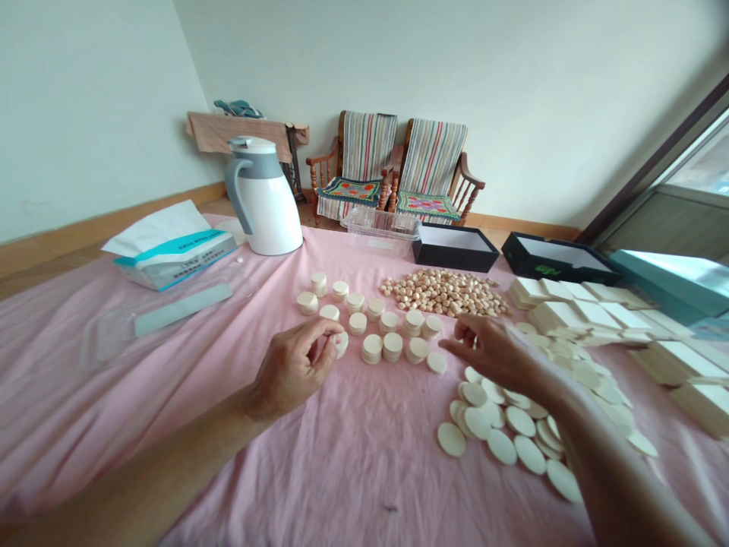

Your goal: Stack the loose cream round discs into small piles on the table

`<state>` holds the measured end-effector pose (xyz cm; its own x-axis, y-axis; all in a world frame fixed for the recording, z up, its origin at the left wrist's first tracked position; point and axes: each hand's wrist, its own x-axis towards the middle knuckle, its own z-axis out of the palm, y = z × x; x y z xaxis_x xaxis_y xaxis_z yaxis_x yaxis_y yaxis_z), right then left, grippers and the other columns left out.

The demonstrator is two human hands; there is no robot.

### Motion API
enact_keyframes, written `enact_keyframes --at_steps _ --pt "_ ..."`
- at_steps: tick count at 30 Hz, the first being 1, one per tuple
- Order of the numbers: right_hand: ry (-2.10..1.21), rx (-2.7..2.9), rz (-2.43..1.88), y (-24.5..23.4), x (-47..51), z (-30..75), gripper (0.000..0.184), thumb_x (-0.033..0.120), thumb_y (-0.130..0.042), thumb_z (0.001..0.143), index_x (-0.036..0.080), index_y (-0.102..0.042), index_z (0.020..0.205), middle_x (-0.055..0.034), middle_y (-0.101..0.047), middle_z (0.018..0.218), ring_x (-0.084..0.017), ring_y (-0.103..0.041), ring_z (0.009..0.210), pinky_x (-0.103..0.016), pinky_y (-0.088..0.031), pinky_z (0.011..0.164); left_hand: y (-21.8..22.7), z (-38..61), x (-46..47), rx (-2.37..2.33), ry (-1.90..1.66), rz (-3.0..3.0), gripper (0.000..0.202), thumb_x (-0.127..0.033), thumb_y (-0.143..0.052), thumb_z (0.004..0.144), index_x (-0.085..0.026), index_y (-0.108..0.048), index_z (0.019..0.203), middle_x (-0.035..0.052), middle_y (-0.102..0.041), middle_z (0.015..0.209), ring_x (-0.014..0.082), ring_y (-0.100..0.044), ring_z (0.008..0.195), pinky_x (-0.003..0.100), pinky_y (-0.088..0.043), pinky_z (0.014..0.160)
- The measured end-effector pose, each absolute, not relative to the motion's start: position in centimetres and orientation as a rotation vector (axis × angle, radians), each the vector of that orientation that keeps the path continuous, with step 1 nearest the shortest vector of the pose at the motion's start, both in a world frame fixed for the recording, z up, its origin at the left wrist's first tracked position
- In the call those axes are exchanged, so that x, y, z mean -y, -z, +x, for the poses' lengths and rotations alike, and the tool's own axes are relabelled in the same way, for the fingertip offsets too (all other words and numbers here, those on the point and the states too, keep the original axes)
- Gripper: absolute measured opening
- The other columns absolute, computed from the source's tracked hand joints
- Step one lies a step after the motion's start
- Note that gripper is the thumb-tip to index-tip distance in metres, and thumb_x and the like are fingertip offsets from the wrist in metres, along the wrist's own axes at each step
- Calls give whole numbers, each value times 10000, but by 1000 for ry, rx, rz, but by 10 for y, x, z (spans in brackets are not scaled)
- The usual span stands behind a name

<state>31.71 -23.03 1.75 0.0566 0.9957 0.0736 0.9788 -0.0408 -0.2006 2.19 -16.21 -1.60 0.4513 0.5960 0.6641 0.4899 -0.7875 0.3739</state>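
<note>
My left hand (293, 368) curls around a short stack of cream round discs (341, 344) at the end of the rows, its fingertips on the stack's edge. Several other short stacks (372, 349) stand in loose rows on the pink cloth (364, 471). My right hand (484, 351) hovers just right of these stacks, fingers slightly apart, with nothing visible in them. The nearest disc (437, 362) lies just below its fingertips. Many loose discs (501, 425) lie overlapping under and beyond that hand. A heap of small beige pellets (444, 292) lies farther on.
Beyond the cloth stand a white vacuum jug (265, 197), a clear plastic tub (380, 232) and open black boxes (456, 248). Stacked white flat pieces (575, 315) and a teal box (666, 285) sit at right. A tissue pack (171, 247) lies at left. Two wooden armchairs stand behind.
</note>
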Motion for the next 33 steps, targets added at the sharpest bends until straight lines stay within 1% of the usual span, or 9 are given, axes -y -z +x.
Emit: enact_keyframes --at_steps 2,5,8,12,19,23,26,29,33 --pt "-3 1894 -2149 -22 229 333 281 416 -486 842 205 -528 659 -10 -586 596 -136 -510 547 -255 -305 516 16 22 162 -963 -1264 2559 119 -145 -506 831 -166 -608 887 -54 -578 615 50 -452 455 165 -376 513" --pt "108 1770 -2258 -22 228 358 133 286 -512 790 207 -566 699 -13 -607 634 -150 -530 581 -257 -326 542 16 22 162 -962 -1260 2555 124 -147 -498 834 -165 -609 887 -53 -578 615 51 -455 456 166 -375 510" --pt "25 1896 -2304 -16 229 371 56 224 -553 728 203 -603 741 -32 -641 729 -172 -566 669 -260 -348 583 16 21 162 -968 -1240 2562 124 -142 -500 831 -163 -607 889 -49 -579 624 52 -456 464 170 -373 517" --pt "-72 1986 -2280 -8 228 365 123 237 -563 731 188 -617 830 -60 -653 819 -188 -579 740 -260 -354 604 17 21 162 -978 -1220 2560 120 -149 -502 832 -164 -607 887 -51 -573 615 53 -453 463 170 -367 511" --pt "67 2014 -2356 1 218 359 195 351 -545 785 185 -579 690 -77 -630 754 -196 -563 730 -274 -330 607 16 22 162 -975 -1225 2562 125 -150 -494 832 -164 -608 884 -50 -572 609 54 -452 461 169 -363 501" --pt "46 2029 -2343 5 216 363 157 306 -530 773 186 -571 682 -63 -621 718 -194 -557 706 -276 -325 598 17 21 161 -965 -1226 2559 117 -141 -499 831 -163 -603 878 -49 -571 619 53 -453 464 171 -360 505" --pt "-4 2020 -2274 0 219 356 103 265 -537 751 178 -590 770 -56 -625 753 -186 -556 706 -274 -350 615 18 21 161 -960 -1231 2561 123 -133 -502 830 -162 -604 891 -52 -564 619 53 -450 461 172 -362 512" --pt "-144 2114 -2042 -11 226 341 150 211 -547 734 181 -593 873 -46 -631 836 -174 -562 762 -269 -390 680 18 21 161 -969 -1220 2560 122 -133 -502 832 -163 -603 894 -52 -561 621 56 -451 465 174 -364 519" --pt "-367 2286 -1747 -20 236 319 216 107 -502 727 203 -582 903 -31 -623 908 -156 -562 818 -261 -412 741 18 21 161 -967 -1213 2560 119 -130 -502 838 -162 -597 903 -52 -561 628 55 -450 470 172 -362 522"
